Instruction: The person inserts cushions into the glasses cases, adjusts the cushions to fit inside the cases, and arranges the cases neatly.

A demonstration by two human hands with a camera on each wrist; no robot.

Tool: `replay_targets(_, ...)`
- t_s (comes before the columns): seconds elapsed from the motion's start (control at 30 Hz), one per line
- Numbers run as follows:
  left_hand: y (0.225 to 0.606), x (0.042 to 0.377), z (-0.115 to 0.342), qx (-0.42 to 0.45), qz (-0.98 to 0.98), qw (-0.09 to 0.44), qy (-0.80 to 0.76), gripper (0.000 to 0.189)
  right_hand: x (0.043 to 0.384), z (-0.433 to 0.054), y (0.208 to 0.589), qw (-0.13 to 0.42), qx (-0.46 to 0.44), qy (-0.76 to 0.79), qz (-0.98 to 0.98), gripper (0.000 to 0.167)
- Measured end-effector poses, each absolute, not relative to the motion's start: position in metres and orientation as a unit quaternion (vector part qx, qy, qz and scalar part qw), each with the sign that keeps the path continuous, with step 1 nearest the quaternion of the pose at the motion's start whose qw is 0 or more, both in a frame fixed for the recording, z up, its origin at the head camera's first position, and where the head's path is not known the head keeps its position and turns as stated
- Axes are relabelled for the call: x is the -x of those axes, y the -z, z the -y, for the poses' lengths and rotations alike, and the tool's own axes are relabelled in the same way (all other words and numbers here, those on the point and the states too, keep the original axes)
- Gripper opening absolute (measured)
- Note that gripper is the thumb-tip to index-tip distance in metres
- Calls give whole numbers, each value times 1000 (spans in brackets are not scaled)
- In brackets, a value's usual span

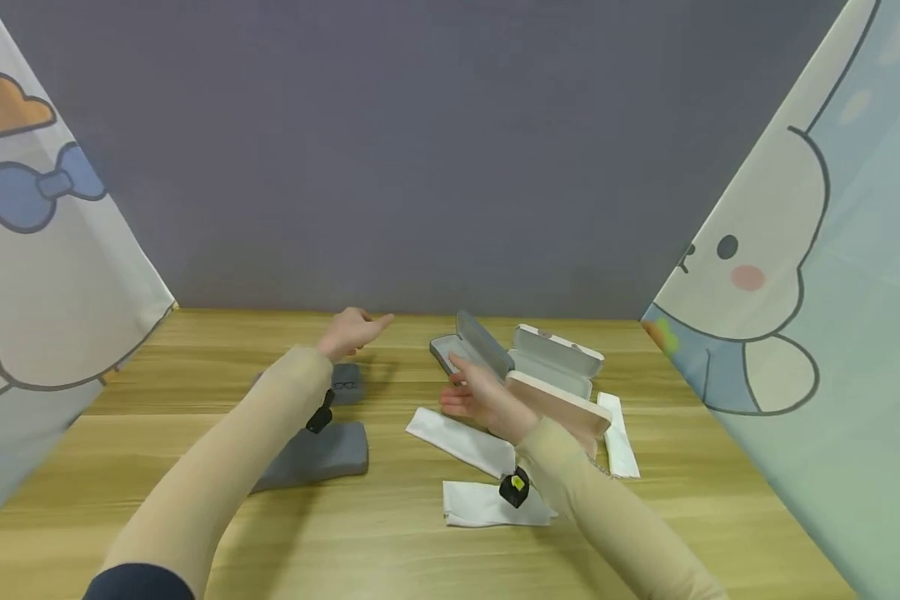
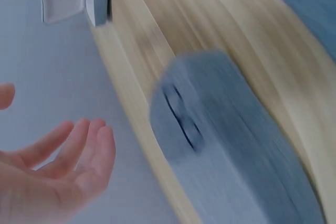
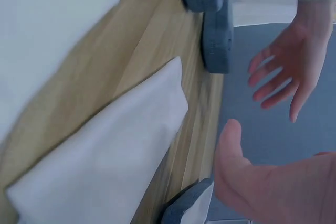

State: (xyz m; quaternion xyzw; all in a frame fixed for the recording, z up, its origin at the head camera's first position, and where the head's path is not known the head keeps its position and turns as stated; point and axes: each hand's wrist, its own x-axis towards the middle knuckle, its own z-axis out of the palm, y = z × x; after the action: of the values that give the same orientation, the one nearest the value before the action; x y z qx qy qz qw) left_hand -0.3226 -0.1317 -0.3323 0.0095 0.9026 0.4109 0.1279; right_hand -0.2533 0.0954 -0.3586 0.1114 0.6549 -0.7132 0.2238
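My left hand (image 1: 351,332) hovers with fingers extended above the back of the table, holding nothing. Below its forearm lie two closed grey glasses cases: one (image 1: 347,382) bears a small glasses drawing, and a plain one (image 1: 318,454) sits nearer me. In the left wrist view the marked case (image 2: 220,129) is blurred, apart from the hand. My right hand (image 1: 487,402), also empty and loosely spread, is raised before an open grey glasses case (image 1: 486,340). Beside that stand an open case with a pale lining (image 1: 555,367) and a pinkish case (image 1: 555,407), partly hidden by the right arm.
White folded cloths lie on the wooden table (image 1: 390,542): one (image 1: 461,442) below the right hand, another (image 1: 487,504) nearer me, a third (image 1: 619,437) at the right. A grey partition (image 1: 420,167) rises at the back, with cartoon-printed curtains (image 1: 787,250) at both sides.
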Motion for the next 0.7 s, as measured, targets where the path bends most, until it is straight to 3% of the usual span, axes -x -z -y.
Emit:
replay_targets(0.1, 336, 334, 116, -11, -895, 149, -421, 58, 249, -104, 358, 228, -135, 734, -625, 71)
replay_targets(0.27, 344, 348, 91, 5, -889, 181, -421, 89, 241, -114, 361, 235, -160, 768, -573, 77)
replay_targets(0.37, 348, 353, 77, 13, -883, 200, -425, 96, 237, -117, 363, 243, -178, 790, -533, 82)
replay_targets(0.7, 352, 354, 51, 26, -880, 224, -417, 95, 233, -106, 365, 259, -220, 828, -446, 97)
